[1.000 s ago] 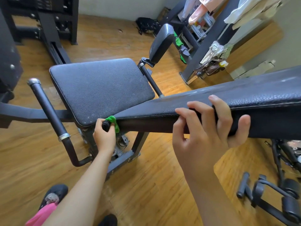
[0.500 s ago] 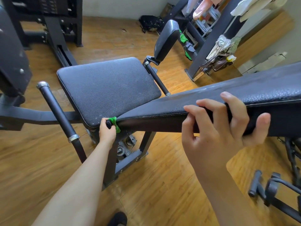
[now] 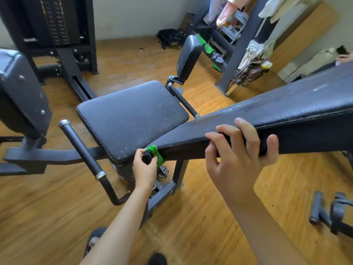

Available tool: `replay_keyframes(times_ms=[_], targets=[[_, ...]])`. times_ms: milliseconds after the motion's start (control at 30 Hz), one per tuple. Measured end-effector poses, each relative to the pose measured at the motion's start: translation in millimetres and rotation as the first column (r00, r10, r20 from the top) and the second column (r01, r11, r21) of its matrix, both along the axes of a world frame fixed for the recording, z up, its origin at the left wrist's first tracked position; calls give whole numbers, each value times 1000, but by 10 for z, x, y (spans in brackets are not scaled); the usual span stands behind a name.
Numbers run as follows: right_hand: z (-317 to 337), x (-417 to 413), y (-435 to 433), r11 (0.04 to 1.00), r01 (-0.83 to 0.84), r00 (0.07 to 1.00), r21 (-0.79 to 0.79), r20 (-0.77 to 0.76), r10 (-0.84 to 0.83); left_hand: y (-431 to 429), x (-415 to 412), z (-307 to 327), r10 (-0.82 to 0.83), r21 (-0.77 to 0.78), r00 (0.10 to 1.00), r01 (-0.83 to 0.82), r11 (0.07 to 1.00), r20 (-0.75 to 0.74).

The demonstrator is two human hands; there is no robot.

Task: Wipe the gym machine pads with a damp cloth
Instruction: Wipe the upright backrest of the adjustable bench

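Green cloth [image 3: 156, 152]: I see it bunched small at the near corner where the seat pad meets the long back pad, touching the narrow end of the back pad and tucked against my left fingers
Left hand [image 3: 143, 172]: it reaches in from below, thumb and fingers curled round a black knob [image 3: 147, 157] under the seat's edge, with the cloth caught in the same grip on the far side of the knob
Long back pad [image 3: 286, 115]: black textured vinyl, running from that corner up and away to my right, with pale smears along its top face
Right hand [image 3: 239, 155]: it clamps the near edge of the back pad, four fingers hooked over the top and side, thumb out at the right against the lower face
Seat pad [image 3: 131, 119]: flat, black and speckled with pale dust, just left of the cloth
Side handles: one black bar [image 3: 82, 150] with a chrome cap stands left of the seat, another [image 3: 183, 101] at its far right corner
Small upright pad [image 3: 188, 58]: beyond the far handle, tilted
Weight stack [image 3: 55, 20]: in the far left frame
Floor [image 3: 47, 217]: wood planks, with loose grey handles [image 3: 324, 213] lying at the right
Far right: clothes hang on a dark rack [image 3: 246, 33]
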State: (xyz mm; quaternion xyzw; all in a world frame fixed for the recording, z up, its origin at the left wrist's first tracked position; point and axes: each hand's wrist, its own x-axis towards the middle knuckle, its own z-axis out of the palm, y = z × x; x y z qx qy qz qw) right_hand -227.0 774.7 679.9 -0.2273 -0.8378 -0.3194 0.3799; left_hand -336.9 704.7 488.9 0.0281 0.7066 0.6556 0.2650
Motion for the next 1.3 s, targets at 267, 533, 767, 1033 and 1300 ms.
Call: replay_keyframes(times_ms=[267,533,767,1033,1300], targets=[[100,61,-171,982,43,996,-182,91,-27,-79,226,789,-59,71,998,61,996,-33],[153,-9,-374,932,111,993,-346,64,-94,-156,214,1312,-233,183,963,255,949,-137],[249,133,-683,848,-36,990,-529,-134,-42,-203,211,1657,-320,269,917,379,886,-239],[566,361,-778,833,-84,948,-547,-301,-102,-207,253,2155,-374,320,833,514,795,-408],[1099,576,-710,905,-140,875,-401,-479,-77,-35,162,3116,-405,363,649,725,585,-643]])
